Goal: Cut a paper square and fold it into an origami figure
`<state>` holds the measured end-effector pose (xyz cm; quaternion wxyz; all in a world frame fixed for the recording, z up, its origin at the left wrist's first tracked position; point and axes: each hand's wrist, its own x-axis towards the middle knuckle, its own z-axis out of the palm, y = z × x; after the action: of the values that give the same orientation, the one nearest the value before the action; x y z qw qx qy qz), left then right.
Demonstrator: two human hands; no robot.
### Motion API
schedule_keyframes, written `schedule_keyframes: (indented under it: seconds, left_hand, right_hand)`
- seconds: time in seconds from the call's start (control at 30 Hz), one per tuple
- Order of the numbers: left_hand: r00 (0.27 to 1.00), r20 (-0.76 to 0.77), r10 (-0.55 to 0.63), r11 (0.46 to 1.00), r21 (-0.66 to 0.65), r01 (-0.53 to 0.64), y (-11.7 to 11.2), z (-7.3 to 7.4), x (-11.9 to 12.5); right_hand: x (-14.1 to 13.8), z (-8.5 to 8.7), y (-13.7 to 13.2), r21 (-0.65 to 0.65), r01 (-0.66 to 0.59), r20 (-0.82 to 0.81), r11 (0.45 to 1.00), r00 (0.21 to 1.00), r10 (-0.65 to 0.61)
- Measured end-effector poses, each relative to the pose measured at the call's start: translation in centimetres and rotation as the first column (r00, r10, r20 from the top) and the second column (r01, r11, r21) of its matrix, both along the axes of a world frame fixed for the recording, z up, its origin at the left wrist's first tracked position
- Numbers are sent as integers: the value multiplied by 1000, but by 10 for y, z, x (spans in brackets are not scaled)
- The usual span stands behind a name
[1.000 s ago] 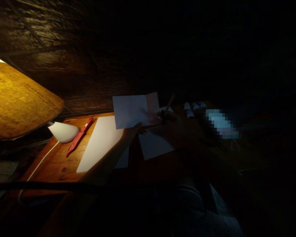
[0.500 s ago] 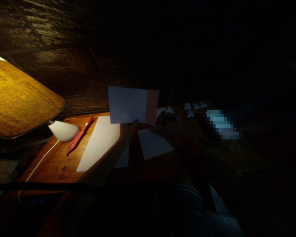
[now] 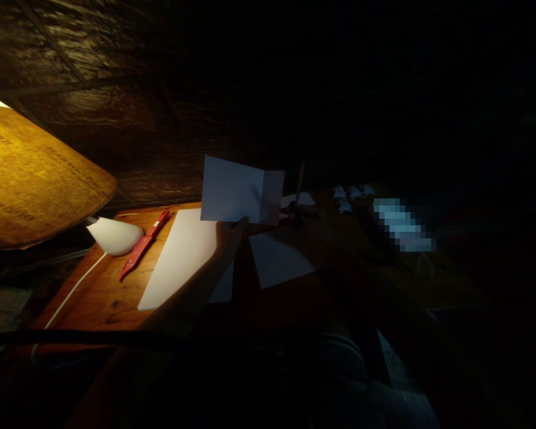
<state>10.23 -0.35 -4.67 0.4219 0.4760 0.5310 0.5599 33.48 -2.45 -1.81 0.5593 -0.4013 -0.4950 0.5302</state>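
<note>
My left hand (image 3: pixel 229 237) pinches the lower edge of a folded white sheet of paper (image 3: pixel 232 189), thumb in front, holding it upright above the table. A crease splits off a narrower panel on its right side. In the dim area to the right, my right hand (image 3: pixel 311 221) is closed round the dark handle of a thin-bladed tool (image 3: pixel 299 179), which points upward beside the paper. Whether it is a knife or scissors I cannot tell. Below the hands lie a larger white sheet (image 3: pixel 174 262) and a smaller piece of paper (image 3: pixel 279 259).
A lit lamp with a printed shade (image 3: pixel 36 179) and white base (image 3: pixel 116 236) stands left on the wooden table (image 3: pixel 102 298). Beside it lies a red knife (image 3: pixel 143 245). Several small crumpled white pieces (image 3: pixel 343 205) and a blurred bright rectangle (image 3: pixel 402 225) are at right.
The folded sheet has turned slightly, and its right panel now angles more at the crease. The tool in my right hand has shifted slightly left and stands more upright.
</note>
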Motion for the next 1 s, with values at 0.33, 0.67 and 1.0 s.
schedule_keyframes:
  seconds: [0.33,0.67,1.0]
  left_hand:
    - [996,61,-66,997,37,63,-6,4,4]
    - [994,69,-83,997,7,82,-12,11,10]
    - [998,-33,-53,998,37,54,-13,15,9]
  right_hand:
    - [0,-3,2,20,98,85,995,991,-99]
    - [0,-7,4,37,99,94,994,990,-102]
    - [2,-2,2,28,115,71,993,991,-116]
